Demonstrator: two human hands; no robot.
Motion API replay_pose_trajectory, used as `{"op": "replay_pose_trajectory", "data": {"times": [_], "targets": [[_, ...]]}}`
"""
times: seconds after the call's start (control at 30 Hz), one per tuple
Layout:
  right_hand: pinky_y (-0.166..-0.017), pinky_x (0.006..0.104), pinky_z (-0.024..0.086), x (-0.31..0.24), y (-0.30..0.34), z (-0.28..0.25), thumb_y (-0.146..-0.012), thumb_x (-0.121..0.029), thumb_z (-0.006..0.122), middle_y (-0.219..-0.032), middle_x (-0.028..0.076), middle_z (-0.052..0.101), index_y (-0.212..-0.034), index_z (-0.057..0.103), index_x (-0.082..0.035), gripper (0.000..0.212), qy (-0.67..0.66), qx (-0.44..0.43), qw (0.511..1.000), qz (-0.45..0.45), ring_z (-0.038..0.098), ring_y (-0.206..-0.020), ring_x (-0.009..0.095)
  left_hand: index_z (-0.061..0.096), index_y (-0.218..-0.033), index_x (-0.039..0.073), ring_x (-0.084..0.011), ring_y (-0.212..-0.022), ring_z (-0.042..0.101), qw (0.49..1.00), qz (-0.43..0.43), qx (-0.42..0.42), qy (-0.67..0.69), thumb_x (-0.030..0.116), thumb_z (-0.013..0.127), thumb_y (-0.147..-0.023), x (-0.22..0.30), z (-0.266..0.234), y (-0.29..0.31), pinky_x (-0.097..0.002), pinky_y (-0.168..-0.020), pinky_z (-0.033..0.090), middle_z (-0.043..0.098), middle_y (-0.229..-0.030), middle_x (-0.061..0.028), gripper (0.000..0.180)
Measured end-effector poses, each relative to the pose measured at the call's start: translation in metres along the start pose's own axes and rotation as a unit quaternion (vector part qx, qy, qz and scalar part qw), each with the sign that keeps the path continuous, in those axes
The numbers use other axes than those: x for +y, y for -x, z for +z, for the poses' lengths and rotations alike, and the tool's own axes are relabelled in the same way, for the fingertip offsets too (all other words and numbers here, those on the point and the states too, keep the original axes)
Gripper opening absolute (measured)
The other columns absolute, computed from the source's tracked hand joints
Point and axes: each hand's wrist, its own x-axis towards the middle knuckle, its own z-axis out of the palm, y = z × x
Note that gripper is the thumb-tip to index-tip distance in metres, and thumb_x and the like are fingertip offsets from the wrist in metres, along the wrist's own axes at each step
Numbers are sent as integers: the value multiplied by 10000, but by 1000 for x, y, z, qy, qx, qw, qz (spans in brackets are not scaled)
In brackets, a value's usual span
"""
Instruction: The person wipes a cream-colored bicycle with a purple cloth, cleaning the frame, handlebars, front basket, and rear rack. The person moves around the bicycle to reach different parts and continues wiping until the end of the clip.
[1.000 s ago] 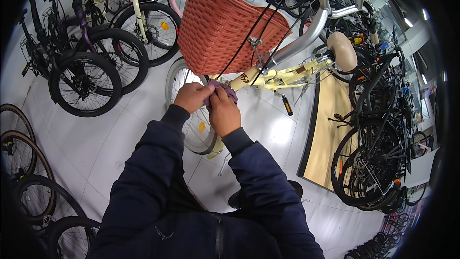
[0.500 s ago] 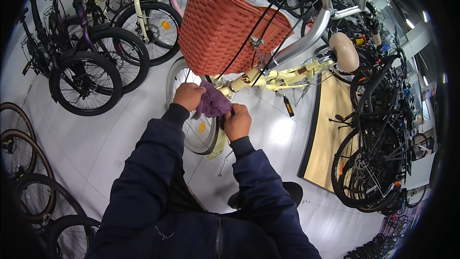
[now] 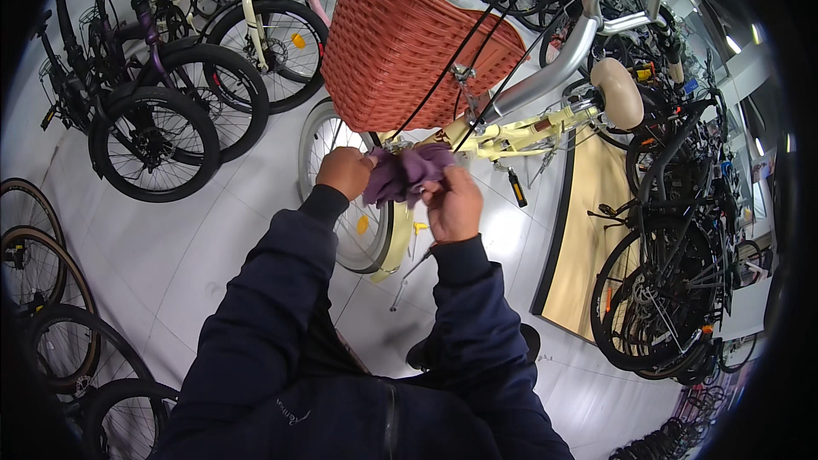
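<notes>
A bunched purple cloth (image 3: pixel 402 175) is stretched between my two hands, over the front wheel of a cream-yellow bicycle (image 3: pixel 515 138). My left hand (image 3: pixel 344 172) pinches its left end, beside the wheel's spokes. At its right end, my right hand (image 3: pixel 454 204) grips the cloth with bent fingers. A reddish-brown woven basket (image 3: pixel 409 43) is mounted on the bicycle's front, just beyond my hands. The wheel (image 3: pixel 348 243) and its cream fender show below the cloth. Part of the frame near the fork is hidden behind the cloth.
Silver handlebars (image 3: pixel 554 64) and a beige saddle (image 3: pixel 617 94) stand at the right. Dark bicycles (image 3: pixel 153 145) line the left, with loose-looking wheels (image 3: pixel 51 281) lower down. A wooden platform (image 3: pixel 573 238) with a dark edge lies right, beside more parked bicycles (image 3: pixel 673 281).
My right hand has moved right and slightly up, and the cloth between my hands has spread wider and shifted right. My left hand has moved slightly right.
</notes>
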Motion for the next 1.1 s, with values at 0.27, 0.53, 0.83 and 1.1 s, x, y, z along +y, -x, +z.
{"op": "replay_pose_trajectory", "data": {"times": [0.27, 0.53, 0.83, 1.1], "targets": [[-550, 267, 565, 24, -7, 16, -1020, -128, 531, -843, 71, 630, -978, 539, -47, 92, 17, -5, 992, 128, 659, -648, 164, 724, -877, -56, -383, -843, 692, 986, -35, 7, -160, 310, 609, -921, -56, 16, -18, -448, -799, 550, 709, -909, -253, 386], [-564, 236, 533, 18, -9, 32, -992, -117, 608, -792, 45, 625, -911, 549, -60, 115, -7, 0, 999, -49, 651, -656, 135, 744, -840, 7, -387, -893, 688, 982, -88, -62, 158, 326, 625, -890, -60, 38, -30, -445, -812, 534, 713, -918, -231, 344], [-580, 251, 535, 29, -9, 37, -1000, -150, 613, -834, 41, 633, -942, 576, -40, 130, -10, 13, 1000, -24, 673, -741, 144, 732, -922, -50, -403, -978, 686, 994, -85, -55, 50, 256, 615, -851, -44, 19, -21, -448, -892, 539, 706, -982, -264, 335], [-603, 240, 547, 38, -4, 36, -996, -124, 615, -866, 42, 654, -967, 586, -34, 99, 127, 14, 991, 42, 667, -697, 136, 751, -925, -17, -384, -903, 692, 983, -39, -50, -173, 314, 627, -879, -61, 30, -26, -446, -841, 552, 714, -983, -235, 357]]}}
